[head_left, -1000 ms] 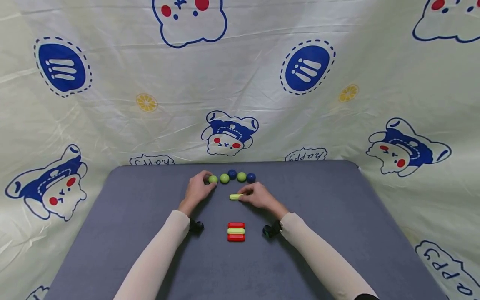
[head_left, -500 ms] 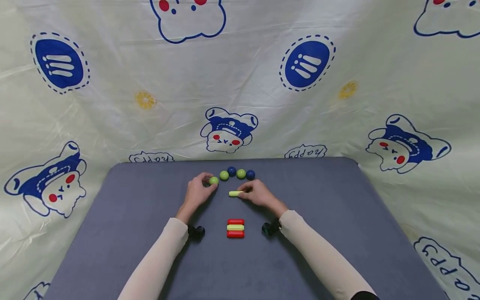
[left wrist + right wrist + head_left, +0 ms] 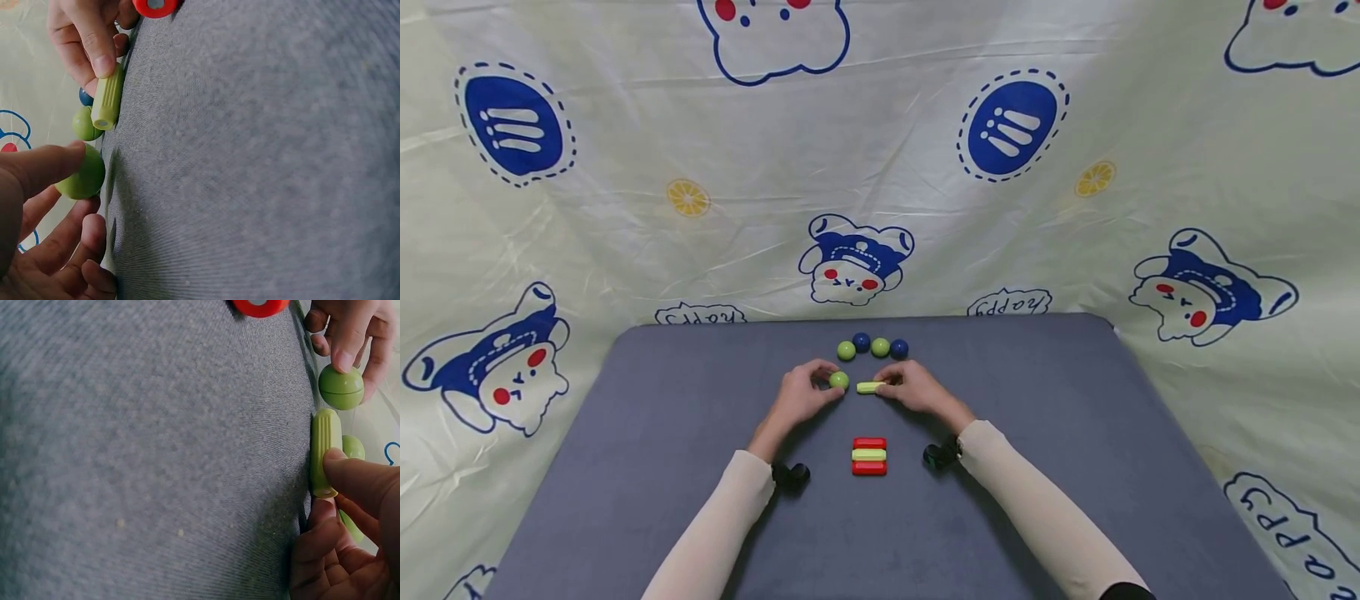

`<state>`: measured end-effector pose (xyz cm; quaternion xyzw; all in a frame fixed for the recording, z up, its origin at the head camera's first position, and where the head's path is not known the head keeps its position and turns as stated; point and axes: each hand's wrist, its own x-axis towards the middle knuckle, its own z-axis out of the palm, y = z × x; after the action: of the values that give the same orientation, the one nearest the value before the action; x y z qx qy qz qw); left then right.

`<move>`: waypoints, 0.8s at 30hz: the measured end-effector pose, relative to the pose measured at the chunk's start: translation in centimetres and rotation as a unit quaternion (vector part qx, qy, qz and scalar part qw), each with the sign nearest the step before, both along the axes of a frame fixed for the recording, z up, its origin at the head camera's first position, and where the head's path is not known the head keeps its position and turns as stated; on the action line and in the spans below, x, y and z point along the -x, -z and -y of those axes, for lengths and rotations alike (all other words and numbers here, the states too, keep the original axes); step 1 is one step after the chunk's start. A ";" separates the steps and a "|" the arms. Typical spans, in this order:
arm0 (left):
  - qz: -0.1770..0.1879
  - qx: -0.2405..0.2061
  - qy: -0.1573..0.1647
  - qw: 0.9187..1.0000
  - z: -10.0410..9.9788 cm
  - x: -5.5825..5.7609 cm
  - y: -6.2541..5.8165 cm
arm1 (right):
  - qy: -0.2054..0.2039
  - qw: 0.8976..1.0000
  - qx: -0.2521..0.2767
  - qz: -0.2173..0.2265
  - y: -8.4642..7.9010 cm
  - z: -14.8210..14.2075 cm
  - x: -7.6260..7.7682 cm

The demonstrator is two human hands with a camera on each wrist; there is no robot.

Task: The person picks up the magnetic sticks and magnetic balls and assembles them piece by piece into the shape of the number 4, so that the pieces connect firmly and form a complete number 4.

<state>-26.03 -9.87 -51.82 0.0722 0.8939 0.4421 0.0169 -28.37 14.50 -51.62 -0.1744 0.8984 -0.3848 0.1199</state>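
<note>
My left hand (image 3: pixel 802 396) pinches a green ball (image 3: pixel 839 380) between thumb and fingers; a seam runs round the ball (image 3: pixel 341 387) in the right wrist view. Just right of it, my right hand (image 3: pixel 917 388) pinches the right end of a ridged yellow-green bar (image 3: pixel 869 387), which lies crosswise. In the left wrist view the bar (image 3: pixel 108 97) shows a small grey disc at its end. The ball is close to the bar's free left end. Behind both hands sit two more green balls (image 3: pixel 846 351) and two blue balls (image 3: pixel 861 342) in an uneven row.
Nearer the body, a red bar (image 3: pixel 870 443), a yellow-green bar (image 3: pixel 868 455) and another red bar (image 3: pixel 869 469) lie side by side on the grey cloth-covered table (image 3: pixel 1037 483). A printed curtain (image 3: pixel 737 250) hangs behind the table's far edge. Dark wrist cameras hang below both wrists.
My left hand has drawn the green ball out of the row, toward the body and rightward, up to the bar's left end. The right hand keeps its pinch on the bar, almost still.
</note>
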 end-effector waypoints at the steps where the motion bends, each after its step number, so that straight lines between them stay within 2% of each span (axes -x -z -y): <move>1: 0.000 0.002 0.005 1.000 0.0 -0.1 0.0 | -0.001 1.000 -0.001 0.000 0.1 0.0 0.0; 13: 0.004 0.002 0.019 1.000 -0.1 -0.4 0.2 | -0.015 1.000 -0.005 -0.002 0.1 0.0 -0.1; 24: 0.005 -0.011 0.018 1.000 -0.2 -0.4 0.3 | -0.007 0.999 0.024 0.043 -0.3 -0.3 -0.3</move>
<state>-25.59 -9.65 -52.09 0.0865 0.8874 0.4520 0.0290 -28.09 14.84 -51.34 -0.1666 0.8818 -0.4127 0.1563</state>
